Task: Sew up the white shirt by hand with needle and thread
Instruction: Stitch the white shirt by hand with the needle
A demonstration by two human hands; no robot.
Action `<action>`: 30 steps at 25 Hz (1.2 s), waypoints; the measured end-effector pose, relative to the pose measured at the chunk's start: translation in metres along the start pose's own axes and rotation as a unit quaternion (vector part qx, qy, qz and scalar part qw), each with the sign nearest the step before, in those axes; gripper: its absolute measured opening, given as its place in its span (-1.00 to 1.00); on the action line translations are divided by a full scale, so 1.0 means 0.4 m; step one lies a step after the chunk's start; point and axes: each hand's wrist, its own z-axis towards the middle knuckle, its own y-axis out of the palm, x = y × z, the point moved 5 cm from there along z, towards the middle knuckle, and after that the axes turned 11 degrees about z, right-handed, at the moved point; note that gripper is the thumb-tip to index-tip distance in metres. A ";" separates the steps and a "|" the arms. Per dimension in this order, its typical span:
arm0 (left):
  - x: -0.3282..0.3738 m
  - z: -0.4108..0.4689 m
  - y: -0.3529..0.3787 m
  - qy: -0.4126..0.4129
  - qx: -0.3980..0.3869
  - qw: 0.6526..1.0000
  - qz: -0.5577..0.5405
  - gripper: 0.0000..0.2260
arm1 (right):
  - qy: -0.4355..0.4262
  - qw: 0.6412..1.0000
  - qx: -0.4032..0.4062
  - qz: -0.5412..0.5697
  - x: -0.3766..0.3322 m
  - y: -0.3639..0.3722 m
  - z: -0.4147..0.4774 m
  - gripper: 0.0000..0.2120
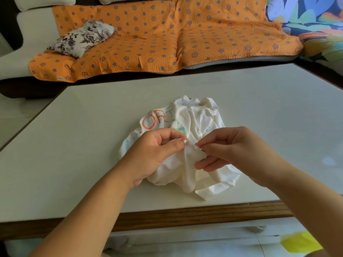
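A crumpled white shirt [193, 119] with orange and green lettering lies on the pale table [74, 145] in front of me. My left hand [154, 154] pinches a raised fold of the shirt between thumb and fingers. My right hand [232, 151] is just to the right of that fold, with thumb and forefinger pinching a thin needle [197, 145] whose tip is at the cloth. The thread is too fine to make out.
The table has a wooden front edge [185, 216] close to me. Behind it stands a sofa under an orange patterned cover [167, 38] with a floral cushion [83, 38]. A yellow object [300, 242] lies on the floor at lower right.
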 end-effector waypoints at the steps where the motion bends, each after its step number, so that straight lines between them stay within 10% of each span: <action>1: 0.000 0.001 0.000 0.000 0.000 1.000 0.002 -0.90 | -0.001 1.000 -0.001 0.002 0.000 0.000 0.000 -0.87; 30: -0.005 0.004 0.013 -0.019 -0.026 0.998 -0.045 -0.82 | 0.017 0.994 -0.062 0.085 0.033 0.021 0.019 -0.89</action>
